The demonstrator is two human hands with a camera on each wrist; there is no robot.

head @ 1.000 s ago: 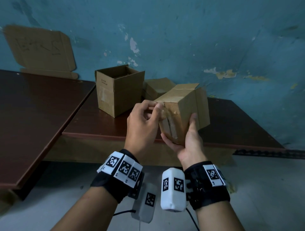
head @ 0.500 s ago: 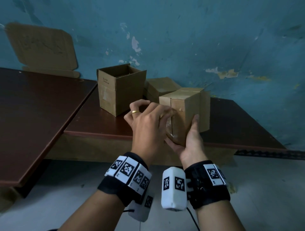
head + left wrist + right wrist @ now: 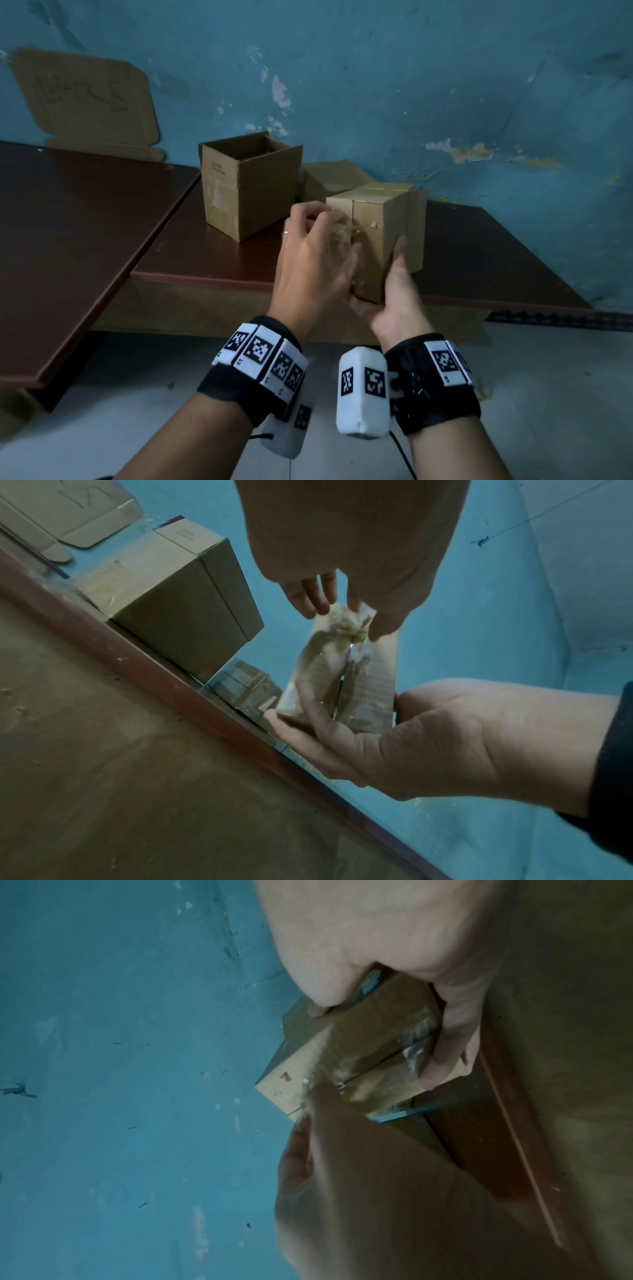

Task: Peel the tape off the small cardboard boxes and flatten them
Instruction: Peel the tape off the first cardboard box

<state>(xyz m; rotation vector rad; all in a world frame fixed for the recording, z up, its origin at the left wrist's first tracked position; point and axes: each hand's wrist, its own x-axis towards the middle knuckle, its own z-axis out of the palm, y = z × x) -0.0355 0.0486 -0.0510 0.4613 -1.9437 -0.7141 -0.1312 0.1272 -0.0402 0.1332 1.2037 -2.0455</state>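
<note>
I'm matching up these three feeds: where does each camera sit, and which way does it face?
Head: worn high, looking forward and down at the taped box over the table; both hands and wristbands show.
Left wrist: looks along the left hand pinching the tape; right hand too.
Right wrist: looks along the right hand gripping the box; left hand enters below.
All three share box and tape.

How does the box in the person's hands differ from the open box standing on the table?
The held box is closed, off the table, gripped by the right hand; the left hand pinches its clear tape. The open-topped box stands upright on the table, untouched, and looks larger. Both are plain brown cardboard.
</note>
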